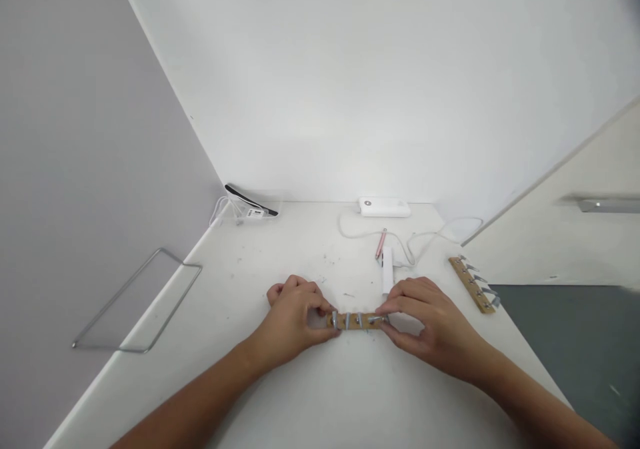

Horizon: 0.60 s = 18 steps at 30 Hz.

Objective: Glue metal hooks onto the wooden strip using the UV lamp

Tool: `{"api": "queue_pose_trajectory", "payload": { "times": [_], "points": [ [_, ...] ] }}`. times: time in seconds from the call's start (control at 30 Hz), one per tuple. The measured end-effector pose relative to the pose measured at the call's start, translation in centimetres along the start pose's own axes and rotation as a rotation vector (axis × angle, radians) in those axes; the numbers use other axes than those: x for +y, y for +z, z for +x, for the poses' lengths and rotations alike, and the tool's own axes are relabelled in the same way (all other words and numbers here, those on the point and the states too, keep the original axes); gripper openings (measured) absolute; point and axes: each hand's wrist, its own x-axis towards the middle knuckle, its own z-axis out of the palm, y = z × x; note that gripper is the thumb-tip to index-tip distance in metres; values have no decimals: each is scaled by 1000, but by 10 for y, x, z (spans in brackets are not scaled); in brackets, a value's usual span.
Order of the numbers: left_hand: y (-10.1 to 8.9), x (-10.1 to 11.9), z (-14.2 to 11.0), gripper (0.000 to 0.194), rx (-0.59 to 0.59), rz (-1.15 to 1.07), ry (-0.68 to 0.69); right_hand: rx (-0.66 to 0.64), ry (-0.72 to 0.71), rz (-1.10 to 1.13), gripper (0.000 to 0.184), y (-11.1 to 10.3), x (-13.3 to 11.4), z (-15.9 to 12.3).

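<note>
A short tan wooden strip [354,321] with several slanted silver metal pieces across it lies low over the white table, between my two hands. At its left end, the thumb and fingers of my left hand [295,312] are pinched on the wood. My right hand [427,319] pinches the right end, where one metal piece [375,318] lies nearly lengthwise along the strip. What exactly sits between the right fingertips is partly hidden. A second wooden strip [473,285] with similar metal pieces rests by the table's right edge, apart from both hands.
Beyond my right hand stand a white bar-shaped device [387,270], a pink pen [381,243] and a white power bank [384,206] with a cable. A clear tray [273,202] sits at the back left. At left, a bent wire frame [173,319] overhangs the table edge.
</note>
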Motion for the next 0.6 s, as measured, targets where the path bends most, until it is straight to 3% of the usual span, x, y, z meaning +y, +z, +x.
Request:
{"api": "queue_pose_trajectory", "payload": {
  "times": [0.23, 0.43, 0.6],
  "points": [
    [-4, -1, 1, 35, -12, 3, 9, 18, -9, 1, 10, -1, -2, 2],
    [-20, 3, -1, 52, -34, 0, 59, 34, 5, -15, 13, 2, -4, 3],
    [-23, 5, -5, 49, 80, 26, 179, 28, -11, -72, 18, 0, -2, 2]
  ]
}}
